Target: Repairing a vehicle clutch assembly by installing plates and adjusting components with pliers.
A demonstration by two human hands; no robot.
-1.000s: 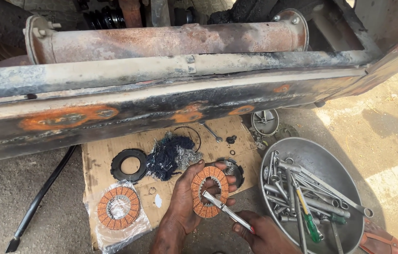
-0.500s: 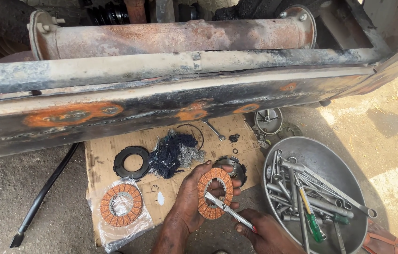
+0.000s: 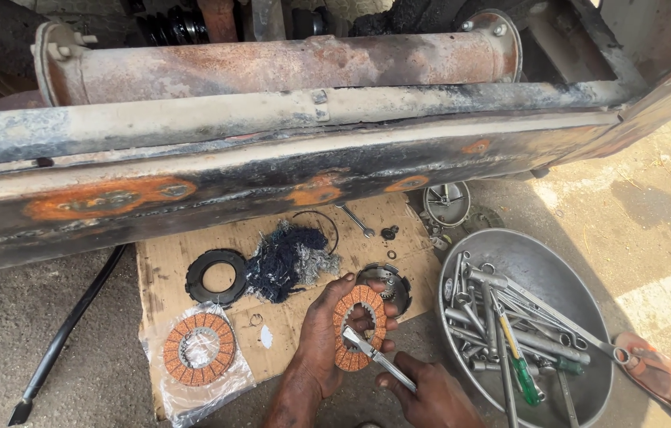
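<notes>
Fingers of the left hand (image 3: pixel 321 333) grip an orange friction disc (image 3: pixel 359 327) at lower centre of the frame, while the right hand (image 3: pixel 429 392), just below right, clenches a slim metal tool (image 3: pixel 377 358) whose long axis slants up-left onto the disc's face.

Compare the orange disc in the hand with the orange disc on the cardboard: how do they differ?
The held disc stands tilted in the left hand, bare; the lying disc rests flat inside a clear plastic bag. The right hand puts a metal tool against the held disc; nothing touches the lying disc. Both are orange rings with toothed centre holes.
</notes>
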